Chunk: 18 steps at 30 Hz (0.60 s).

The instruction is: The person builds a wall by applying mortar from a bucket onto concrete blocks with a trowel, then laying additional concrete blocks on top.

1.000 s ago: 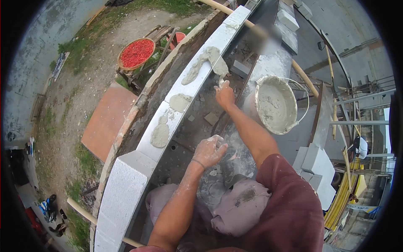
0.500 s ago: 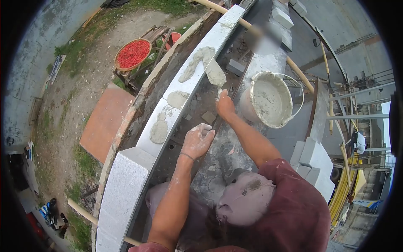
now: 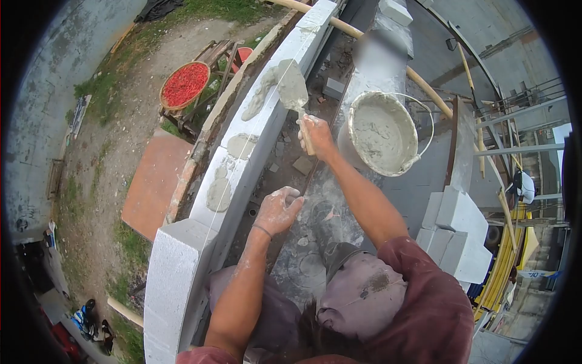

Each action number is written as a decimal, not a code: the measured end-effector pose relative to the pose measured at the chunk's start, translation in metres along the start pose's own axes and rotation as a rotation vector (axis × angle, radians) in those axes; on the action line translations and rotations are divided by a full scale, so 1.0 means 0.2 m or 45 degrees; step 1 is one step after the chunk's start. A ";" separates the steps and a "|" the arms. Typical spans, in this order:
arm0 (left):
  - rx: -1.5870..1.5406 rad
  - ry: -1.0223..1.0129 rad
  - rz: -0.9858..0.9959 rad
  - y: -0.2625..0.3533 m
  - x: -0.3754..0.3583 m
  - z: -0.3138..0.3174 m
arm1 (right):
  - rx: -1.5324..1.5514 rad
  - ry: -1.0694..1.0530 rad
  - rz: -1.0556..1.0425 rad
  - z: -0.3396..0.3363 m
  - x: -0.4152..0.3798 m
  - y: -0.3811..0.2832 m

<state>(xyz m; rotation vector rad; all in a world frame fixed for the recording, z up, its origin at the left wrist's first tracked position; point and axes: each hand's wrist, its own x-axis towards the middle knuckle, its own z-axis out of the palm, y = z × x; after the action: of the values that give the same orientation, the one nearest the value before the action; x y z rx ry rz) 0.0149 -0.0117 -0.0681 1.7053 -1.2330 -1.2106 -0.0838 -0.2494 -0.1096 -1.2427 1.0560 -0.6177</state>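
Note:
My right hand (image 3: 316,138) is closed round the wooden handle of a trowel (image 3: 293,86). The mortar-coated blade lies over the right edge of the white block wall (image 3: 267,125), beside a long smear of mortar (image 3: 260,100). Two more patches of mortar (image 3: 241,146) sit on the wall top nearer to me. My left hand (image 3: 278,211), dusty with mortar, hangs right of the wall with fingers curled and nothing visible in them. A bucket of wet mortar (image 3: 382,133) stands to the right of my right hand.
A taller white block (image 3: 173,258) stands at the wall's near end, and a thin string runs along the wall. Wooden poles (image 3: 427,91) cross behind the bucket. White blocks (image 3: 454,227) are stacked at right. A basket of red items (image 3: 185,85) rests on a wooden stand beyond the wall.
The trowel blade has moved up and left onto the wall edge, its handle now showing in my right hand. My left hand has shifted slightly down and left, its fingers still curled.

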 end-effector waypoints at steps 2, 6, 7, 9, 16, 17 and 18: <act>-0.019 0.008 -0.004 -0.01 0.01 0.03 | -0.047 -0.104 0.036 0.04 0.05 0.10; -0.035 -0.029 -0.069 0.00 -0.01 0.03 | -0.235 -0.165 0.236 -0.04 -0.18 0.20; -0.015 -0.067 -0.068 0.00 -0.01 0.02 | -0.302 -0.173 0.355 -0.07 -0.26 0.18; 0.011 -0.004 -0.008 -0.03 -0.02 0.01 | -0.516 -0.258 0.555 -0.16 -0.43 0.17; -0.021 -0.113 0.008 -0.06 -0.05 0.01 | -0.669 -0.069 0.147 -0.10 -0.43 -0.31; -0.033 -0.107 0.026 -0.06 -0.05 0.01 | -0.654 -0.073 0.060 -0.10 -0.30 -0.38; -0.044 -0.098 0.019 -0.07 -0.06 0.02 | -0.876 -0.040 0.042 -0.10 -0.14 -0.45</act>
<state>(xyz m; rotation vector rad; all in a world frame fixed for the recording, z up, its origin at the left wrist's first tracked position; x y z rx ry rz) 0.0128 0.0040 -0.0782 1.6353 -1.2610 -1.2920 -0.0996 -0.2575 -0.0148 -1.8118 1.3121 -0.1990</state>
